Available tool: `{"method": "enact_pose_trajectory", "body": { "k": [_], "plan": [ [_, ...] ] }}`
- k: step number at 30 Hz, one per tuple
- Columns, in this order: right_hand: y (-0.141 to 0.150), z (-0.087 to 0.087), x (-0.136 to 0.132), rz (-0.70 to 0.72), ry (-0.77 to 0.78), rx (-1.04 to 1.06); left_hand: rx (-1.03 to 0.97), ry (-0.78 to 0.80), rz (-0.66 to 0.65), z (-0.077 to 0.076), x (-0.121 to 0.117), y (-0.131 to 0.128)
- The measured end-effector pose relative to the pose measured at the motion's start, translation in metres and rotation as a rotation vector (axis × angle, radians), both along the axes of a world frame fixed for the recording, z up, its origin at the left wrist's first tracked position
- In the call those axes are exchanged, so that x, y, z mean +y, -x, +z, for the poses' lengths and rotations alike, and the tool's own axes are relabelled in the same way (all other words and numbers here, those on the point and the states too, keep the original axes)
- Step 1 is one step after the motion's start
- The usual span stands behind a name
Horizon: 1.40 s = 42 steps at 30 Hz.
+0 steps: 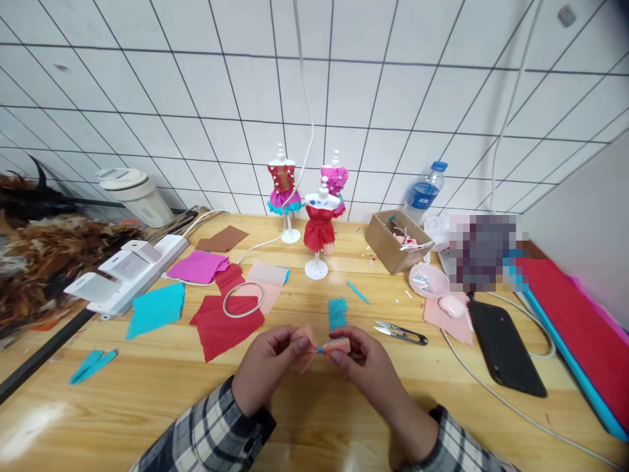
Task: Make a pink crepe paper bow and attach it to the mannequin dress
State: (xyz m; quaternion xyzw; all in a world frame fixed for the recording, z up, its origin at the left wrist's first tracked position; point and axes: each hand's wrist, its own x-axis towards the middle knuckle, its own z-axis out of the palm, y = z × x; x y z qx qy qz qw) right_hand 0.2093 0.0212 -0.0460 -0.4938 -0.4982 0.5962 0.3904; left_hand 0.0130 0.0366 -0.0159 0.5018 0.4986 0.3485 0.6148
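Between my two hands is a small peach paper bow [307, 335] with a blue band at its middle. My left hand [272, 357] pinches the left wing between thumb and fingers. The right wing is pinched by my right hand [366, 360]. Just behind the bow lies a small blue piece [337, 313], and a thin blue strip [358, 292] is farther back. Thread snips [400, 332] rest on the table to the right of my right hand. A red sheet [228, 324] lies beyond my left hand.
Small dress forms [319, 226] in coloured paper outfits stand near the tiled wall. A cardboard box [393, 252], pink dish [428, 280] and black phone [506, 344] are at right. Left are blue [156, 309] and magenta [198, 267] sheets and a white power strip [130, 275].
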Motion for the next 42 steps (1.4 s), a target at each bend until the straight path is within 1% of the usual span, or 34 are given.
{"method": "enact_pose_trajectory", "body": {
  "k": [4,6,10,14,19,22,24,26,28,29,31,33,34,36,37,39,41,42],
  "plan": [
    [0.005,0.002,-0.001,-0.033,-0.029,0.016,0.067,-0.005,0.066,-0.003,-0.001,0.001],
    [0.008,0.002,-0.001,-0.064,-0.036,-0.009,-0.008,0.008,0.111,-0.006,-0.003,0.000],
    [0.010,0.002,-0.003,-0.122,-0.062,-0.051,-0.217,0.099,0.191,-0.012,-0.008,-0.010],
    [0.011,0.005,-0.004,-0.118,-0.092,-0.092,-0.173,0.121,0.217,-0.012,-0.012,-0.018],
    [0.011,0.006,-0.005,-0.105,-0.121,-0.135,-0.105,0.089,0.204,-0.013,-0.012,-0.015],
    [0.011,0.005,-0.004,-0.134,-0.125,-0.147,-0.135,0.057,0.216,-0.014,-0.012,-0.015],
    [0.012,0.005,-0.005,-0.165,-0.118,-0.127,-0.226,0.051,0.228,-0.012,-0.014,-0.018],
    [0.014,0.005,-0.006,-0.193,-0.120,-0.120,-0.362,0.110,0.190,-0.009,-0.016,-0.024],
    [0.018,0.005,-0.007,-0.211,-0.134,-0.132,-0.467,0.213,0.140,-0.008,-0.018,-0.029],
    [0.019,0.005,-0.008,-0.206,-0.142,-0.142,-0.489,0.260,0.130,-0.008,-0.019,-0.031],
    [0.016,0.006,-0.007,-0.169,-0.187,-0.175,-0.485,0.306,0.146,-0.009,-0.018,-0.030],
    [0.002,0.009,-0.003,-0.138,-0.304,-0.282,-0.462,0.310,0.174,-0.011,-0.016,-0.025],
    [-0.009,0.010,0.001,-0.139,-0.391,-0.378,-0.446,0.306,0.187,-0.012,-0.015,-0.022],
    [-0.038,0.012,0.011,-0.178,-0.557,-0.694,-0.409,0.293,0.223,-0.013,-0.012,-0.014],
    [-0.053,0.013,0.017,-0.183,-0.600,-0.866,-0.390,0.281,0.238,-0.013,-0.010,-0.010],
    [-0.078,0.011,0.026,-0.142,-0.618,-1.122,-0.353,0.248,0.243,-0.013,-0.009,-0.004],
    [-0.092,0.007,0.031,-0.070,-0.585,-1.267,-0.317,0.213,0.223,-0.014,-0.009,-0.002],
    [-0.095,0.004,0.032,-0.038,-0.564,-1.304,-0.296,0.201,0.208,-0.014,-0.010,-0.001]
  ]
}}
